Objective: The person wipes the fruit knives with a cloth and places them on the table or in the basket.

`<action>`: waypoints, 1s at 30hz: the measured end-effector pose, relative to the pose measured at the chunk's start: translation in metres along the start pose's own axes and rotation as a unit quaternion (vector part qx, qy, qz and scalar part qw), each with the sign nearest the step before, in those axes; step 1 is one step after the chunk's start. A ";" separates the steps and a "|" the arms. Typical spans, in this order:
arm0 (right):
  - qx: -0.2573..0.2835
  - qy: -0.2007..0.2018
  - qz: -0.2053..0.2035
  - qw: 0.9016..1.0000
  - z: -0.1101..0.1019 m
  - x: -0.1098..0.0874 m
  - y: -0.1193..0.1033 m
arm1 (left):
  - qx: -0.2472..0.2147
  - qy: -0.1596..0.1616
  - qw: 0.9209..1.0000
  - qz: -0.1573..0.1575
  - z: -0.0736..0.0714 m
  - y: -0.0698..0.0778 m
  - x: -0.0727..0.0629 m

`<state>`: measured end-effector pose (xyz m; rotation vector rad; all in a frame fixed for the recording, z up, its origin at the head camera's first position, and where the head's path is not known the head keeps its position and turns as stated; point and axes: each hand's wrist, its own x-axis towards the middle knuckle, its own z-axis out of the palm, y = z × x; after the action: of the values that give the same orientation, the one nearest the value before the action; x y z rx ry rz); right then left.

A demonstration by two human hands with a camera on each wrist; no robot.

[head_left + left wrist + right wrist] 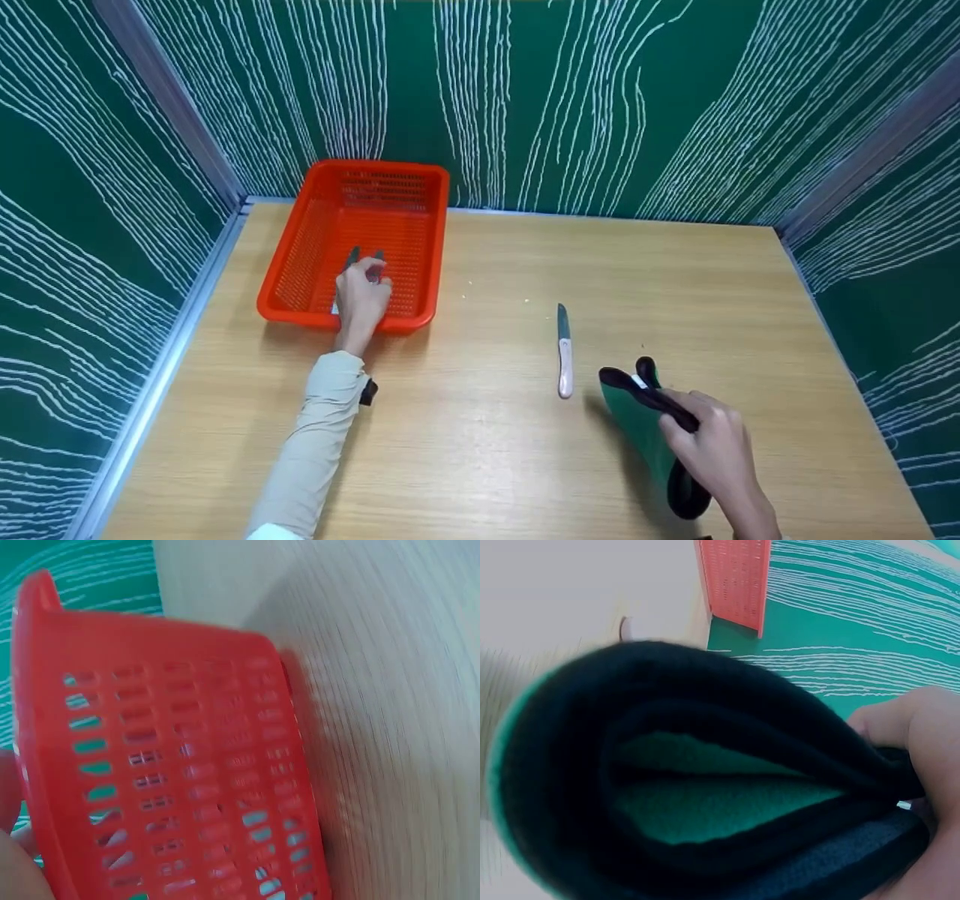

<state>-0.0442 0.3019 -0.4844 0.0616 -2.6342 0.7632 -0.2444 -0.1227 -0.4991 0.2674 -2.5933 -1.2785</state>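
In the head view my left hand [363,296] reaches over the near rim into the red basket [440,247]. Its thumb and fingers curl round a knife whose dark blade [379,255] sticks out past them, the handle hidden. Beside it lies another dark blade [352,256], with a pale handle [335,307] partly covered by the hand. My right hand [716,442] grips the black edge of a folded green cloth [634,420], held at the right of the table. The cloth's black border [667,682] loops open in the right wrist view.
A knife [564,352] with a pale pink handle lies on the wooden table [480,450], between the basket and the cloth. Small white crumbs dot the table near the basket. Green panels with white lines [555,105] enclose the back and sides.
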 end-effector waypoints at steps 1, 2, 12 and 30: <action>0.000 0.001 0.000 1.000 0.000 0.000 0.000 | -0.018 0.006 1.000 0.003 0.001 0.002 -0.002; 0.002 0.001 0.000 1.000 0.000 0.000 0.000 | -0.037 0.010 0.999 0.006 0.002 0.003 -0.003; 0.013 -0.001 0.018 1.000 -0.002 0.000 -0.003 | -0.151 0.064 0.983 0.079 0.014 0.034 -0.032; 0.030 0.010 0.032 0.999 -0.009 -0.001 -0.006 | -0.217 -0.011 0.971 0.102 0.045 0.062 -0.079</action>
<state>-0.0389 0.3013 -0.4745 -0.0143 -2.6050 0.8587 -0.1860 -0.0309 -0.4863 -0.0905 -2.2064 -1.7205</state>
